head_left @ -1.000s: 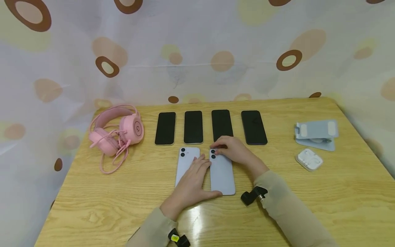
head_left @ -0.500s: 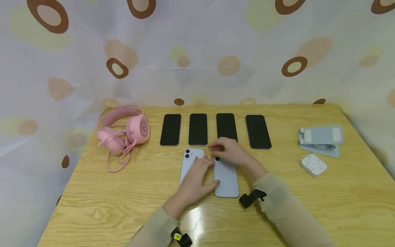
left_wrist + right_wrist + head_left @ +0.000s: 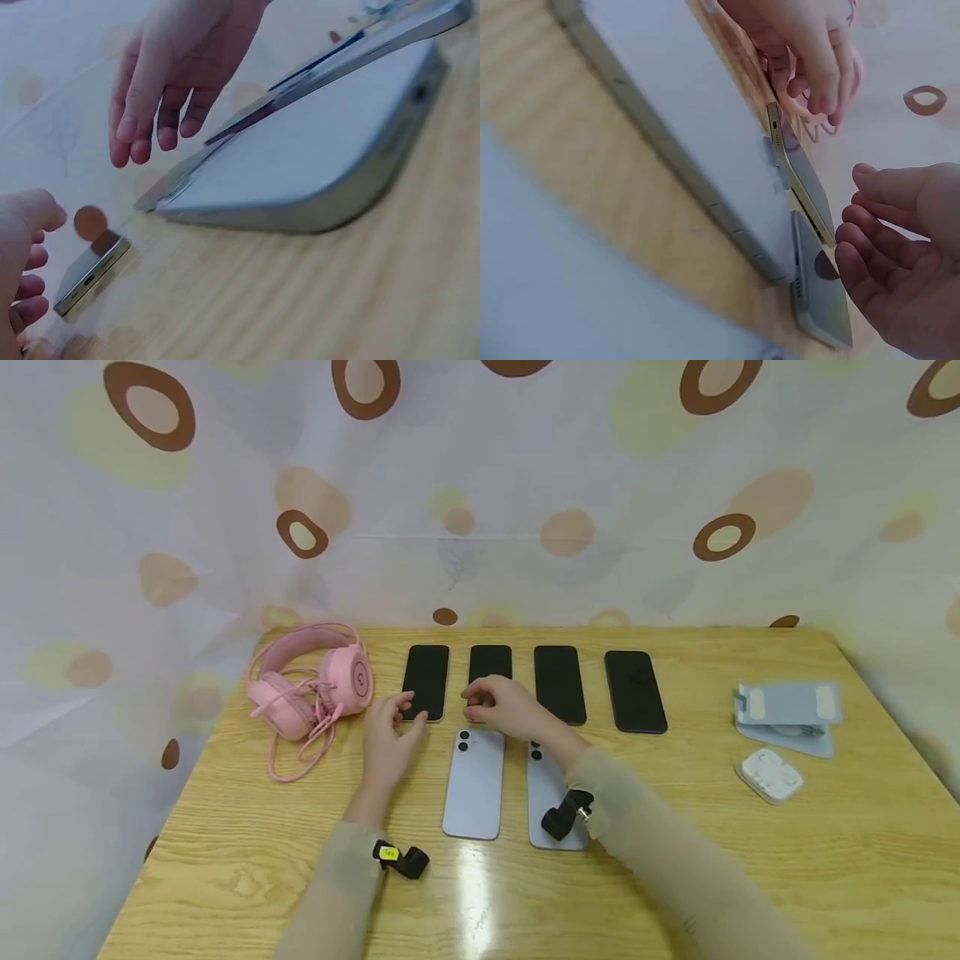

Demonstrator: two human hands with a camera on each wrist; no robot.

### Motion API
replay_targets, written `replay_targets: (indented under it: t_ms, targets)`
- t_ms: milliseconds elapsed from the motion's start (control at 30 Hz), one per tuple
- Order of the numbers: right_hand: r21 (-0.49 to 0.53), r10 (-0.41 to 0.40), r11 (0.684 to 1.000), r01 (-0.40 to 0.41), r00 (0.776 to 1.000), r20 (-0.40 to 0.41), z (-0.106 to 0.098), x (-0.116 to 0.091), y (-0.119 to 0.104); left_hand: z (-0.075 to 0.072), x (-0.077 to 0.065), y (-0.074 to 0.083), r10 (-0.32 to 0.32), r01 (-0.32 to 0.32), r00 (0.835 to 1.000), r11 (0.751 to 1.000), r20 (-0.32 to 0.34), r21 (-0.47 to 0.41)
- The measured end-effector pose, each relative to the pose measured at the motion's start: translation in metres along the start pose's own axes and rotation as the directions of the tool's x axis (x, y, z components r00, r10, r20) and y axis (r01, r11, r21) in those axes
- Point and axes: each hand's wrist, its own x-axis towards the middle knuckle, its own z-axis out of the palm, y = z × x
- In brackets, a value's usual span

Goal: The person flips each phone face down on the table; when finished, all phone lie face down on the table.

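My left hand (image 3: 387, 743) hovers over the lower left part of the leftmost black-screened smartphone (image 3: 427, 681), fingers apart and loosely bent. Over the lower end of the second face-up smartphone (image 3: 491, 660) is my right hand (image 3: 510, 703), which covers part of it; the thumb and fingers are slightly curved with nothing between them. Two pale lilac smartphones lie back up in front. The left one (image 3: 474, 793) shows whole, while my right wrist and sleeve partly cover the other smartphone (image 3: 546, 777). In the right wrist view, the right fingers (image 3: 866, 225) hold nothing.
Two more face-up smartphones, one (image 3: 559, 685) in the middle and one (image 3: 636, 692) to its right, complete the back row. Pink headphones (image 3: 348, 681) lie at the left. A folded light-blue stand (image 3: 787, 706) and boxed white earphones (image 3: 770, 775) are at the right.
Both hands have left the two lilac smartphones and moved left and away from the body toward the back row. The camera view has shifted a little.
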Motion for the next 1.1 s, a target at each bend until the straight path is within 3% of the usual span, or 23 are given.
replay_targets:
  t_ms: [133,267,367,500,667,900,1100]
  targets:
    - [-0.094,-0.014,0.995,0.016,1.0,0.02,-0.003,0.03,-0.002,-0.004,0.004,-0.007,-0.066,0.056,0.996,0.988,0.067,0.142]
    - [-0.203,0.014,0.979,-0.004,0.999,0.05,-0.007,0.055,-0.001,-0.002,0.001,-0.006,-0.154,0.117,0.979,0.961,0.133,0.25]
    - [-0.308,0.033,0.951,-0.016,0.998,0.05,-0.008,0.07,-0.001,0.0,-0.003,-0.002,-0.196,0.155,0.972,0.95,0.132,0.272]
    - [-0.453,0.081,0.89,-0.047,0.995,0.057,-0.01,0.083,0.001,0.003,-0.006,0.002,-0.209,0.168,0.971,0.941,0.115,0.293]
    - [-0.535,0.16,0.843,-0.058,0.976,0.146,-0.013,0.095,0.004,0.006,-0.007,0.006,-0.191,0.155,0.976,0.945,0.101,0.289]
    - [-0.548,0.173,0.836,-0.023,0.959,0.224,-0.019,0.108,0.008,0.006,-0.004,0.005,-0.165,0.133,0.982,0.95,0.092,0.284]
    - [-0.481,0.131,0.876,0.012,0.956,0.262,-0.016,0.114,0.015,0.005,-0.007,0.0,-0.172,0.142,0.982,0.946,0.081,0.292]
